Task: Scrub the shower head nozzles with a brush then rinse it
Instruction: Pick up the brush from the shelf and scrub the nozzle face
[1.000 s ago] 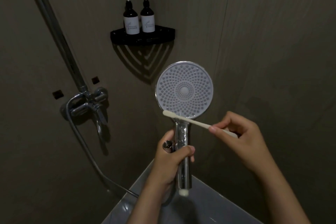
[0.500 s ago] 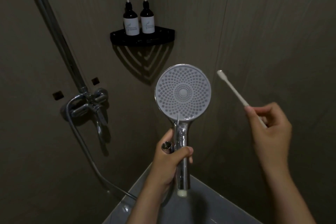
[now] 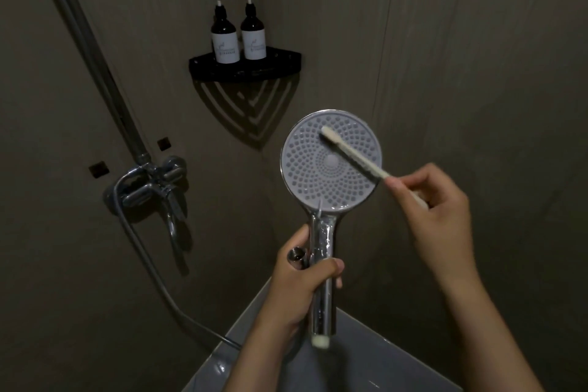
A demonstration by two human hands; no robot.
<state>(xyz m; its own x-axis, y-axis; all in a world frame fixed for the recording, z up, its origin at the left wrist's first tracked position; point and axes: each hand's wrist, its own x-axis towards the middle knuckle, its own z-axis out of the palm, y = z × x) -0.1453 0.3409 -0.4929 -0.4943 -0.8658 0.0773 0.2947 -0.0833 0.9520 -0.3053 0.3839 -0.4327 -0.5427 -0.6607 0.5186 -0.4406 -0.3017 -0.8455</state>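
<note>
Head view: grips shower head point(image 3: 318, 183) by its chrome handle in left hand point(image 3: 299, 285), fingers curled round, nozzle face toward camera, mid-frame. Pinches brush point(image 3: 353, 154) in right hand point(image 3: 437, 213), bristle tip lying on upper nozzles.

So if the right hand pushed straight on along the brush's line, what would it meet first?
Probably the right rim of the shower head: the brush in the right hand lies across its face, pointing up-left. Depth is hard to judge.
</note>
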